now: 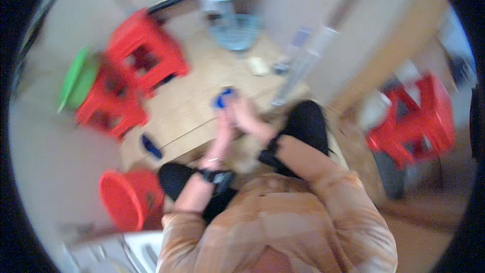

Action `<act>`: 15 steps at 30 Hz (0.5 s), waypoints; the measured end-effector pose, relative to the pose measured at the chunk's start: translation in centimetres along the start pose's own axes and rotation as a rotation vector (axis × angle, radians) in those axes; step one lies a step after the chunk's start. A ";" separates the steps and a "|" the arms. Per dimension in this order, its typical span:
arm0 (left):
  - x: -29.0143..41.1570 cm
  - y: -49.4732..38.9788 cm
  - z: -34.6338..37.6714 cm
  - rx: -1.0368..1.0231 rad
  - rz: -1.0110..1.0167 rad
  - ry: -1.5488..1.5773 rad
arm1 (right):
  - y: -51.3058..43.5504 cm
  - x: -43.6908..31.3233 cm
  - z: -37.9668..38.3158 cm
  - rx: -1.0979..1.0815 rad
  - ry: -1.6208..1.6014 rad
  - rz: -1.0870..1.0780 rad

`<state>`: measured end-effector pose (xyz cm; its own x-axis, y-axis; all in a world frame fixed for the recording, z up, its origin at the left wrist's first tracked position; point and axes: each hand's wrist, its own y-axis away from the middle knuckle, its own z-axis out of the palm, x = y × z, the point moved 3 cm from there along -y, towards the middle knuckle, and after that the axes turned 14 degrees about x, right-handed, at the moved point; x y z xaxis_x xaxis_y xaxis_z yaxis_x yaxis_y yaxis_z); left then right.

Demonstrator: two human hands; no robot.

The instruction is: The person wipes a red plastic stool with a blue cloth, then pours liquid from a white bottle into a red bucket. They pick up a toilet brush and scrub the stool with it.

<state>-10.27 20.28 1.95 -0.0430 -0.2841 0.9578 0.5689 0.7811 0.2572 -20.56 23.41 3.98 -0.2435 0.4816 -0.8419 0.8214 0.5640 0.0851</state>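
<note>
My left hand (224, 119) and my right hand (244, 112) are close together over the wooden table, in front of my body. A small blue object (224, 98) shows at their fingertips; motion blur hides its kind and which hand grips it. The light wooden table (197, 98) lies under both hands. Beyond them on the table is a small pale block-like object (258, 66). A dark blue oval object (151, 146) lies near the table's left edge.
Red plastic stools (151, 51) stand at the left, beside a green plastic basin (79, 81). A red bucket (130, 199) is at the lower left. A light blue plastic basket or chair (237, 32) stands at the far side. Another red stool (424, 121) is at the right.
</note>
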 end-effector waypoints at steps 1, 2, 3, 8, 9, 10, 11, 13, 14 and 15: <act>0.2 -0.2 1.1 -0.044 0.172 -0.020 | -1.0 0.8 -0.1 -0.027 -0.013 0.095; 1.2 0.2 -1.5 0.070 0.301 -0.105 | -1.5 -1.1 2.3 -0.029 0.020 -0.052; 2.1 -0.3 -3.1 0.099 0.330 -0.220 | -1.5 -2.4 3.5 0.093 -0.057 -0.220; 4.9 1.3 -7.9 0.188 0.270 0.053 | 0.4 -5.7 6.5 -0.018 -0.100 -0.552; 5.2 1.2 -8.5 0.192 0.213 0.087 | 1.0 -5.9 6.5 -0.129 -0.130 -0.603; 5.5 0.8 -9.1 0.194 0.154 0.125 | 1.5 -6.1 6.4 -0.214 -0.128 -0.615; 5.6 0.4 -9.6 0.186 0.120 0.178 | 1.7 -6.1 6.3 -0.281 -0.150 -0.628; 5.2 -0.3 -10.5 0.176 0.011 0.223 | 2.0 -6.1 6.1 -0.403 -0.121 -0.643; 4.9 -0.6 -10.8 0.141 -0.023 0.229 | 2.0 -6.2 6.0 -0.439 -0.184 -0.656; 4.6 -0.9 -11.3 0.121 -0.082 0.226 | 1.9 -6.3 6.3 -0.497 -0.244 -0.655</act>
<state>-1.70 12.04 4.65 0.1077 -0.4556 0.8836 0.4686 0.8071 0.3590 -14.26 17.23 6.10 -0.4255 -0.1697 -0.8889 0.2184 0.9340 -0.2829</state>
